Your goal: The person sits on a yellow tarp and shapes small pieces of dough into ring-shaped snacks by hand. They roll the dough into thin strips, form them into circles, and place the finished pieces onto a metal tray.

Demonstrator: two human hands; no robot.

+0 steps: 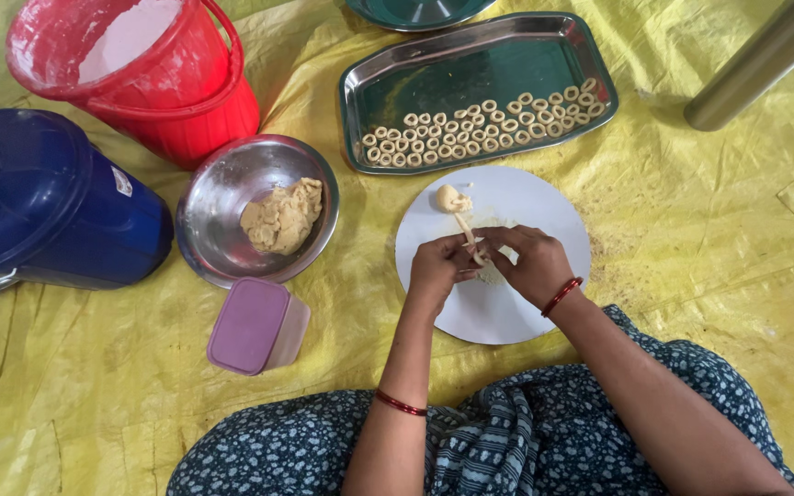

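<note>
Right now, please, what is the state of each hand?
Left hand: closed, pinching the thin dough strip over the white round board.
Right hand: closed on the same dough strip, fingertips meeting the left hand's.

Bare forearms, a red bangle (562, 296) on each wrist, and a dark blue white-dotted garment (544, 432).

We see a yellow sheet (709, 230) carrying a steel tray (480, 55), white disc (544, 202), steel bowl (222, 193), red bucket (186, 119), blue container (48, 202) and lilac box (257, 326).
</note>
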